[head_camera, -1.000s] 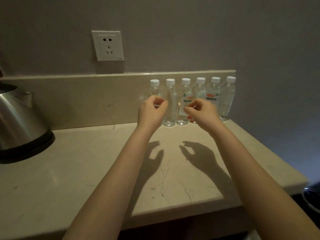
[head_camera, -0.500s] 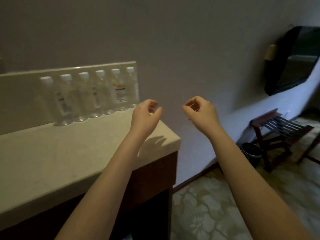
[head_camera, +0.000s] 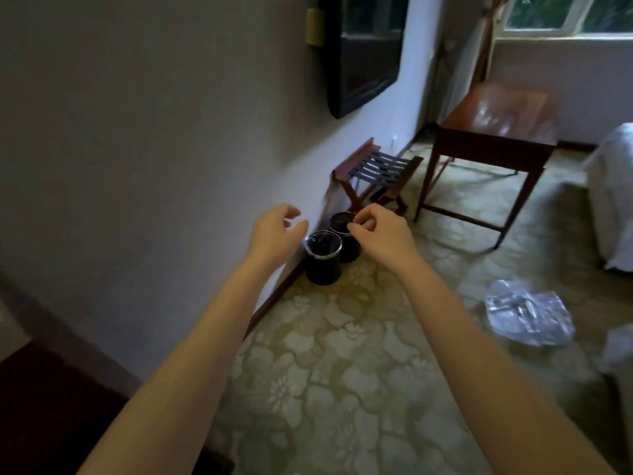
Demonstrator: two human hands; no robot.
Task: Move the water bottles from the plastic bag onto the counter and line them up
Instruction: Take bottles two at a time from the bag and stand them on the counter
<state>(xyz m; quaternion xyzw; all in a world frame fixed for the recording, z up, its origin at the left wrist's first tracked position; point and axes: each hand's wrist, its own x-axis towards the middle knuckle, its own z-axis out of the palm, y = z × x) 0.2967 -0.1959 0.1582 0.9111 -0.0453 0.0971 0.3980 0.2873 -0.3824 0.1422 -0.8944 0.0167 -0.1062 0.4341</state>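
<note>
A crumpled clear plastic bag (head_camera: 529, 313) lies on the patterned floor at the right, well below and to the right of my hands. My left hand (head_camera: 275, 234) hangs in the air with loosely curled fingers and holds nothing. My right hand (head_camera: 378, 233) is beside it, fingers loosely curled, also holding nothing. The water bottles and the countertop are out of view; only the dark cabinet edge (head_camera: 51, 406) shows at the lower left.
Two dark round bins (head_camera: 323, 257) stand by the wall under my hands. Behind them is a folding luggage rack (head_camera: 376, 174), then a wooden table (head_camera: 496, 132). A dark screen (head_camera: 363, 53) hangs on the wall. White bedding (head_camera: 613, 197) is at the right edge.
The view has swung right, away from the counter and the row of bottles, to the room floor and the bag. Both hands stayed raised and held nothing.
</note>
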